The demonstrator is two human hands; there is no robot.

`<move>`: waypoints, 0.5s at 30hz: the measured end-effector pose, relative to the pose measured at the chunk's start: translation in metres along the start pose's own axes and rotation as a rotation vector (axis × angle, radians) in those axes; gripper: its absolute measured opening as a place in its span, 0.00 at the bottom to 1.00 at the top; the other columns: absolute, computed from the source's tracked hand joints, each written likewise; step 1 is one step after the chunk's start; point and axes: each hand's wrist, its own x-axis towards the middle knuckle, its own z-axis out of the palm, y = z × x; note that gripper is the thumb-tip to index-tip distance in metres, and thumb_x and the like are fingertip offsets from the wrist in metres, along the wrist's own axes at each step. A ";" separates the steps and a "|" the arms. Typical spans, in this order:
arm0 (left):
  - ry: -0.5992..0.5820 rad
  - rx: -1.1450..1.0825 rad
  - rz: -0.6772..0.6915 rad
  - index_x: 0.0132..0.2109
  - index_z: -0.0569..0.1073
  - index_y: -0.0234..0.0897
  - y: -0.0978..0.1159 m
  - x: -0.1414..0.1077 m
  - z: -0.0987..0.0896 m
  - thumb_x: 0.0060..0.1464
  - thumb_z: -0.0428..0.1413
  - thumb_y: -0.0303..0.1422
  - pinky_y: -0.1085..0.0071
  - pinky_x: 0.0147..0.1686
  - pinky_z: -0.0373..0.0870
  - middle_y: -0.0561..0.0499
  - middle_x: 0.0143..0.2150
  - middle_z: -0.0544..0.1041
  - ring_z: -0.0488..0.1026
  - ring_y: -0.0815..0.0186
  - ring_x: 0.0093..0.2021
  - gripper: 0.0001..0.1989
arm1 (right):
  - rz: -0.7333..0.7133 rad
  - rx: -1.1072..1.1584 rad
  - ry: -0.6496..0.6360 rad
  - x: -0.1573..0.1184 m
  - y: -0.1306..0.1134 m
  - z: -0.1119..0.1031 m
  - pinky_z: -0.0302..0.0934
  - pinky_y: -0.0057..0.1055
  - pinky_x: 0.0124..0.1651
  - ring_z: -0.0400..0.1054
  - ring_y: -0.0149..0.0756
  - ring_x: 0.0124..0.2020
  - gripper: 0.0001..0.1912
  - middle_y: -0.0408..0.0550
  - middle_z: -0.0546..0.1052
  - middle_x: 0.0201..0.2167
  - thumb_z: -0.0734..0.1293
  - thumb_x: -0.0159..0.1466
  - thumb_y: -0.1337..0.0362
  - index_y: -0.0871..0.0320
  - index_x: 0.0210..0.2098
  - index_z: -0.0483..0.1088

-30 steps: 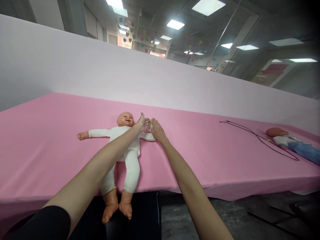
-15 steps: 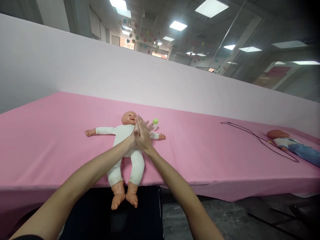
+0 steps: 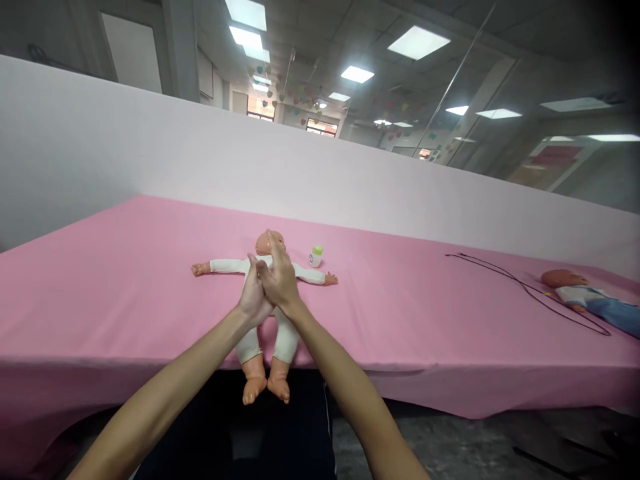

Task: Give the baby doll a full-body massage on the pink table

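A baby doll in a white cloth suit [image 3: 287, 337] lies on its back on the pink-covered table [image 3: 400, 307], arms spread and feet over the front edge. Above its chest, my left hand [image 3: 256, 293] and my right hand [image 3: 281, 277] press against each other at the palms, with fingers stretched out. Nothing shows in either hand. They hide the doll's torso and part of its face. A small bottle with a green cap [image 3: 316, 257] stands beside the doll's arm, to the right of my hands.
On the right of the table, a thin black cord [image 3: 520, 283] lies in a long loop near a second doll in blue trousers [image 3: 615, 312]. A white partition [image 3: 300, 173] with glass above it rises behind the table. Dark chair legs [image 3: 543, 461] show at the lower right.
My left hand has slid down along my right palm, and the fingers of both hands now point more upward. The whole scene has shifted slightly to the right in view.
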 end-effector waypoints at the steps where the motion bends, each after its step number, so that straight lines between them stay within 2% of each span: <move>1: -0.024 -0.038 -0.005 0.70 0.67 0.41 0.008 -0.002 -0.002 0.57 0.28 0.73 0.49 0.68 0.65 0.41 0.67 0.72 0.56 0.44 0.75 0.53 | 0.006 -0.006 0.012 -0.003 0.001 -0.001 0.42 0.52 0.78 0.45 0.49 0.78 0.45 0.52 0.55 0.77 0.47 0.72 0.34 0.55 0.79 0.44; 2: -0.044 -0.056 0.007 0.70 0.66 0.40 0.014 -0.004 -0.003 0.57 0.28 0.72 0.50 0.67 0.65 0.40 0.67 0.71 0.57 0.45 0.75 0.54 | -0.008 -0.014 0.006 -0.010 0.001 0.000 0.40 0.52 0.79 0.42 0.49 0.79 0.44 0.52 0.53 0.77 0.47 0.73 0.35 0.55 0.79 0.43; 4: -0.006 -0.053 0.096 0.73 0.62 0.43 0.016 -0.010 0.005 0.57 0.26 0.72 0.51 0.69 0.63 0.42 0.70 0.68 0.54 0.47 0.76 0.54 | -0.063 -0.029 -0.043 -0.028 -0.006 0.007 0.37 0.54 0.79 0.37 0.50 0.80 0.45 0.51 0.48 0.79 0.51 0.73 0.36 0.56 0.79 0.40; 5: 0.042 -0.025 0.165 0.75 0.59 0.46 0.012 -0.014 0.012 0.57 0.25 0.72 0.51 0.70 0.61 0.45 0.71 0.66 0.51 0.50 0.77 0.53 | -0.091 -0.037 -0.075 -0.037 -0.012 0.012 0.35 0.56 0.79 0.35 0.52 0.80 0.47 0.51 0.46 0.79 0.54 0.72 0.36 0.57 0.79 0.38; 6: 0.162 0.001 0.272 0.76 0.55 0.49 0.005 -0.018 0.020 0.57 0.24 0.70 0.52 0.72 0.57 0.48 0.73 0.64 0.46 0.52 0.79 0.52 | -0.119 -0.044 -0.100 -0.044 -0.018 0.016 0.34 0.57 0.79 0.35 0.53 0.80 0.49 0.51 0.44 0.79 0.56 0.71 0.35 0.56 0.79 0.38; 7: 0.216 0.010 0.318 0.78 0.49 0.53 -0.002 -0.022 0.028 0.57 0.23 0.70 0.54 0.75 0.51 0.53 0.75 0.60 0.40 0.56 0.80 0.51 | -0.144 -0.052 -0.113 -0.047 -0.023 0.018 0.34 0.57 0.79 0.35 0.54 0.80 0.50 0.51 0.45 0.79 0.58 0.70 0.35 0.55 0.79 0.39; 8: 0.235 0.017 0.324 0.78 0.47 0.54 -0.010 -0.024 0.033 0.56 0.23 0.70 0.54 0.75 0.49 0.55 0.76 0.59 0.36 0.57 0.80 0.50 | -0.162 -0.060 -0.114 -0.046 -0.026 0.018 0.34 0.57 0.79 0.37 0.54 0.79 0.49 0.50 0.47 0.79 0.58 0.70 0.35 0.55 0.79 0.42; 9: 0.205 0.027 0.279 0.78 0.48 0.55 -0.015 -0.026 0.035 0.57 0.23 0.70 0.53 0.75 0.50 0.56 0.76 0.60 0.37 0.57 0.80 0.50 | -0.164 -0.066 -0.099 -0.042 -0.026 0.017 0.34 0.55 0.79 0.39 0.53 0.79 0.46 0.50 0.50 0.78 0.56 0.71 0.35 0.54 0.78 0.45; 11: 0.061 0.013 0.124 0.76 0.56 0.53 -0.017 -0.025 0.026 0.59 0.25 0.69 0.51 0.73 0.54 0.52 0.74 0.64 0.44 0.54 0.79 0.49 | -0.119 -0.066 -0.063 -0.027 -0.018 0.008 0.37 0.52 0.79 0.44 0.50 0.78 0.41 0.50 0.57 0.76 0.52 0.73 0.36 0.53 0.77 0.52; 13: -0.081 -0.018 -0.022 0.72 0.66 0.46 -0.011 -0.019 0.005 0.61 0.28 0.68 0.50 0.72 0.58 0.45 0.71 0.68 0.51 0.49 0.77 0.48 | -0.022 -0.053 -0.042 -0.013 0.001 -0.003 0.42 0.51 0.78 0.48 0.48 0.77 0.39 0.51 0.61 0.74 0.51 0.74 0.38 0.54 0.75 0.57; 15: -0.116 0.015 -0.052 0.68 0.70 0.41 -0.006 -0.009 -0.021 0.62 0.30 0.68 0.50 0.73 0.56 0.42 0.72 0.68 0.52 0.48 0.77 0.48 | 0.087 -0.038 -0.056 -0.008 0.026 -0.012 0.46 0.51 0.77 0.50 0.48 0.77 0.37 0.54 0.63 0.73 0.53 0.75 0.40 0.55 0.74 0.58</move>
